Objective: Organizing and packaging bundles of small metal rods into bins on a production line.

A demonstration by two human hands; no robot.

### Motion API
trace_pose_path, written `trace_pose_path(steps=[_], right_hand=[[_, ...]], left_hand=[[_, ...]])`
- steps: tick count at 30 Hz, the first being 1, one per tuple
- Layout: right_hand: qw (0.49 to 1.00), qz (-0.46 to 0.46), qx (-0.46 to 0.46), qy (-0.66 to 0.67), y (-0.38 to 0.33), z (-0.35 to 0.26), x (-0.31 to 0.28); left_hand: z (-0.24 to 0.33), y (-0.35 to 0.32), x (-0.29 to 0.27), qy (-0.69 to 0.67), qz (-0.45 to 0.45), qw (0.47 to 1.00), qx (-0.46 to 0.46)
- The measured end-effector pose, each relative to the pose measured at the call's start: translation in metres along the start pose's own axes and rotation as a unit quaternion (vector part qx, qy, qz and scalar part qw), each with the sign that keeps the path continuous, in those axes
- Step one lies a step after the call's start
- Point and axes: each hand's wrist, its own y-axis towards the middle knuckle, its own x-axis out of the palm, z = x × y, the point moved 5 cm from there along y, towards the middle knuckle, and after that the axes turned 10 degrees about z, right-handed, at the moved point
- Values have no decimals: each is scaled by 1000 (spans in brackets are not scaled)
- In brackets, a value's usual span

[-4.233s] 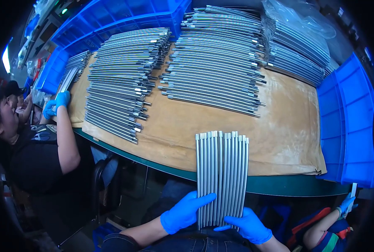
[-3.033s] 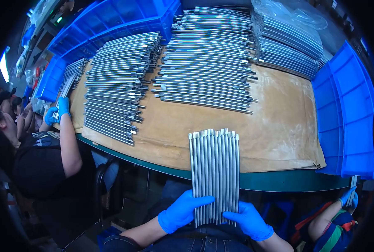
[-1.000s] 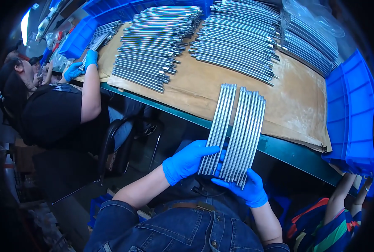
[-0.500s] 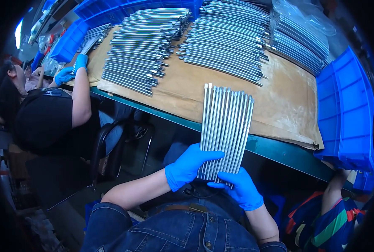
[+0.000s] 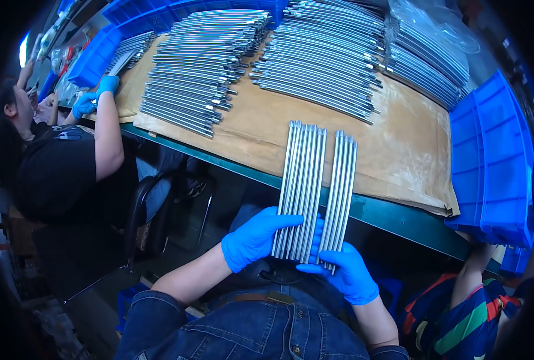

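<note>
We grip slim metal rods (image 5: 301, 186), our left hand (image 5: 252, 238) clasping a wider bunch (image 5: 299, 198) and our right hand (image 5: 348, 273) a narrower bunch (image 5: 341, 186), both near the lower ends. Silvery and shiny, the bunches stand slightly apart, pointing away from us toward the brown-covered table (image 5: 411, 162).

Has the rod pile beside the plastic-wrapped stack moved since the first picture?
No; the rod pile keeps its place on the brown sheet, beside the plastic-wrapped stack; the view shifted.

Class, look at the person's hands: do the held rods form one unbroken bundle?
No: a gap separates the wider group of rods by the left hand from the narrower group by the right hand.
</note>
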Motion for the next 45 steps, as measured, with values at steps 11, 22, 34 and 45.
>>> trace_pose_path(steps=[11,22,34,45], right_hand=[[994,65,-8,-84,4,6,-6],[996,47,-13,-80,3,4,-6],[997,33,-12,-76,3,3,-6],[997,13,-6,-75,4,2,-7]], left_hand=[[-8,7,-10,-25,14,1000,2],[-5,2,-1,0,31,999,6],[-4,3,-1,9,32,999,2],[-4,3,-5,-1,57,998,-1]])
